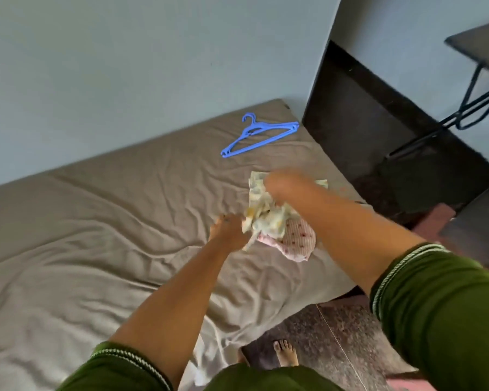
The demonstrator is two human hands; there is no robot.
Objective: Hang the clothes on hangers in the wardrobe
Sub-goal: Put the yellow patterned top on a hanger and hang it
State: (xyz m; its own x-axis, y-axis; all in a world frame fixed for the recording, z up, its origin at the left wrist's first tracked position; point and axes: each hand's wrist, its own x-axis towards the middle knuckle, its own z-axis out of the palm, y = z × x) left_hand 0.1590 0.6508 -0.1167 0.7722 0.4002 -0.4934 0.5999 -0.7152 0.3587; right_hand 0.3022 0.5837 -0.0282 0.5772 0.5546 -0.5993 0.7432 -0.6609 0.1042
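Both hands are bunched into the same pale yellow-patterned garment (261,214) on the bed (96,235). The left hand (229,231) has its grip clamped on the near edge, and the right hand (280,184), a bit blurred, grips the cloth's far part. A pink dotted garment (297,244) lies just under it at 4 o'clock. Blue hangers (259,135) lie well apart at 12 o'clock, near the wall (124,66).

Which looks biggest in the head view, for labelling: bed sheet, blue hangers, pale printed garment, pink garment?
1. Bed sheet
2. Blue hangers and pale printed garment: alike, unranked; the garment is crumpled and partly hidden.
3. Pink garment, partly covered.
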